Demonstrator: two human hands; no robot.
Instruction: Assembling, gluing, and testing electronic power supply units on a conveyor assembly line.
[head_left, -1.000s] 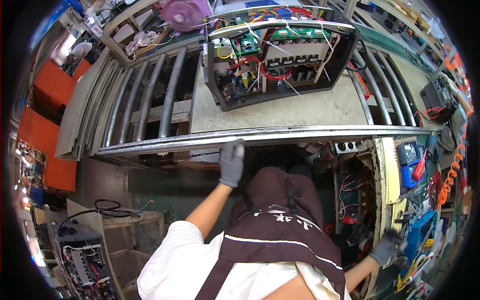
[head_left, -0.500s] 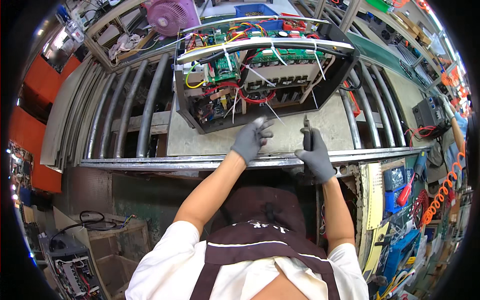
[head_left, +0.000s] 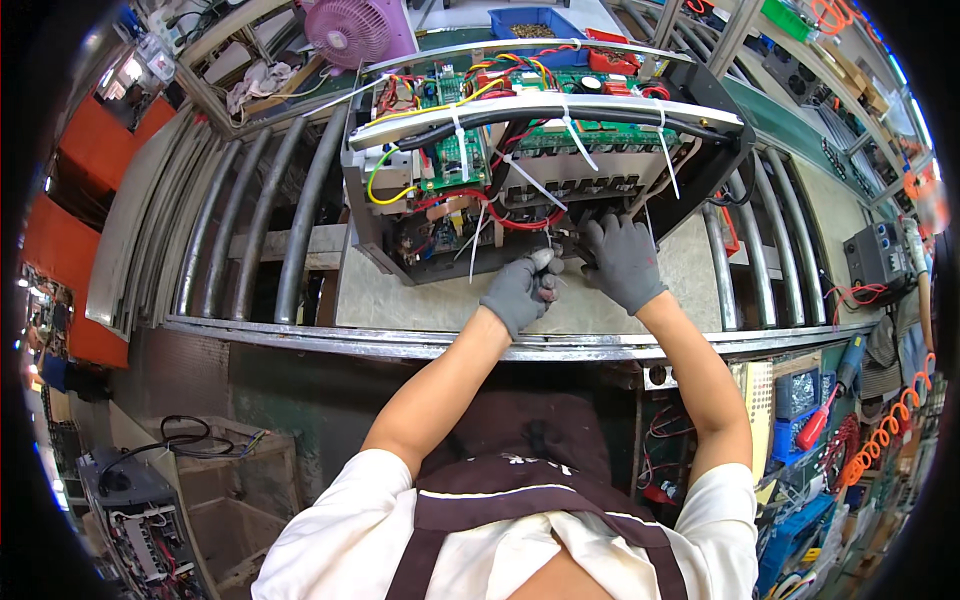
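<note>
Working at the lower front of an open electronics chassis (head_left: 612, 160), I have both gloved hands close together by its bottom edge. The chassis stands upright on a flat pale board (head_left: 400, 308) that lies across a roller conveyor (head_left: 256, 220), straight in front of me. My left hand (head_left: 520, 292) is curled, thumb and fingers drawn together at the end of a white cable tie (head_left: 548, 236) hanging below the red wires (head_left: 525, 222); I cannot tell whether they grip it. My right hand (head_left: 621, 262) reaches in just beside it, back upward and fingers bent down at the opening; something dark shows by the fingertips, but too much is hidden to tell what they hold. Above my hands, more white ties hang from a black cable running along a silver bar (head_left: 410, 122), and green circuit boards fill the space behind it. Beyond the chassis sit a blue tray (head_left: 500, 22) of small parts and, to the left, a pinkish-purple fan (head_left: 348, 30). Off to my right are a red-handled screwdriver (head_left: 814, 428) and an orange coiled hose (head_left: 880, 438).
</note>
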